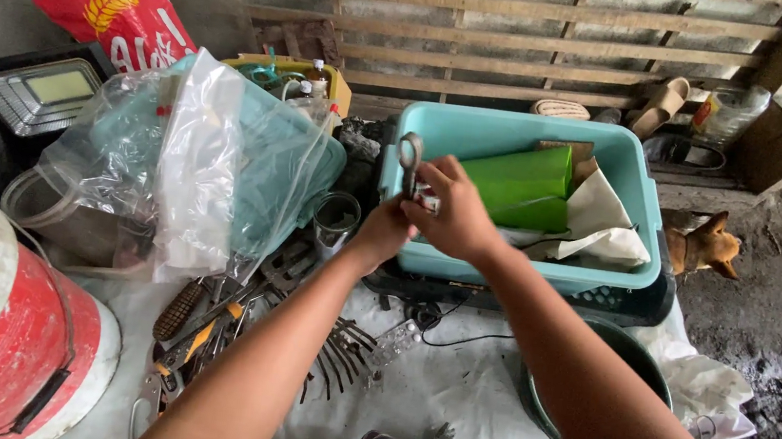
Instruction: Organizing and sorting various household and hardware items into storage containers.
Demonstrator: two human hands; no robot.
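Both hands raised over the near rim of a teal plastic tub (631, 178), meeting around a small metal clamp-like tool (410, 158) with a looped top. Left hand (382, 233) closed on the lower part from below; right hand (455, 215) curled over a small red-and-white piece at the tool's foot, fingers shut tight. Hard to tell, with the right hand in the way, exactly which fingers carry the weight — possibly both hands share it.

Risks, judged from this pose alone:

- Held high with a narrow pinch, so a slipped tool likely to drop either into the tub among the green folded sheet (518, 180) and white cloth (601, 229), or onto the heap of pliers and hand tools (233, 314) on the white sheet (430, 391) below, and get lost in the clutter.
- Small red-and-white part easily knocked loose and gone between tub and black crate (627, 303) beneath.
- Fingers close to the metal loop: a pinch if the thing snaps shut.
- Elbows sweeping low near the clear plastic bag (191, 167) and the red bucket (4, 342); a snag could tip the pile.
- Brown dog (707, 244) just beside the tub's far corner, near enough to nudge it.
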